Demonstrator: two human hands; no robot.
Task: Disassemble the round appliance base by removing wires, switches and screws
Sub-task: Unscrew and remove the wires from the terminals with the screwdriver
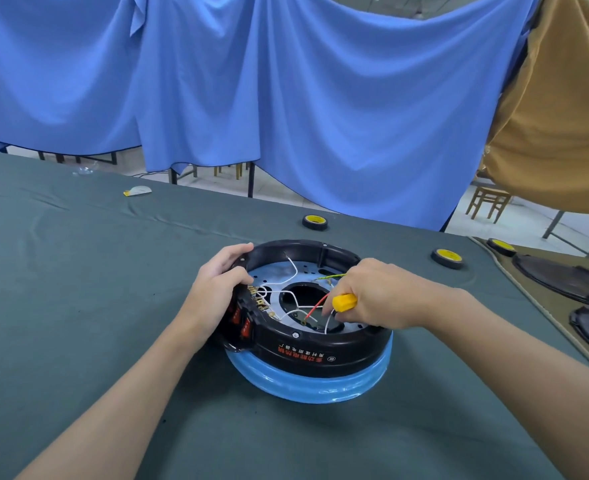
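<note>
The round appliance base, black with a blue lower ring, lies open side up on the grey-green table. White wires, a red wire and a green-yellow wire cross its metal inner plate. A panel of red switches with brass terminals sits in the left wall. My left hand grips the rim beside that panel, thumb inside. My right hand holds a yellow-handled screwdriver pointed down into the base; its tip is hidden.
Three black-and-yellow tape rolls sit behind and to the right. Dark round covers lie on a tan mat at the right edge. A small white-and-yellow item rests far left. Blue and tan drapes hang behind.
</note>
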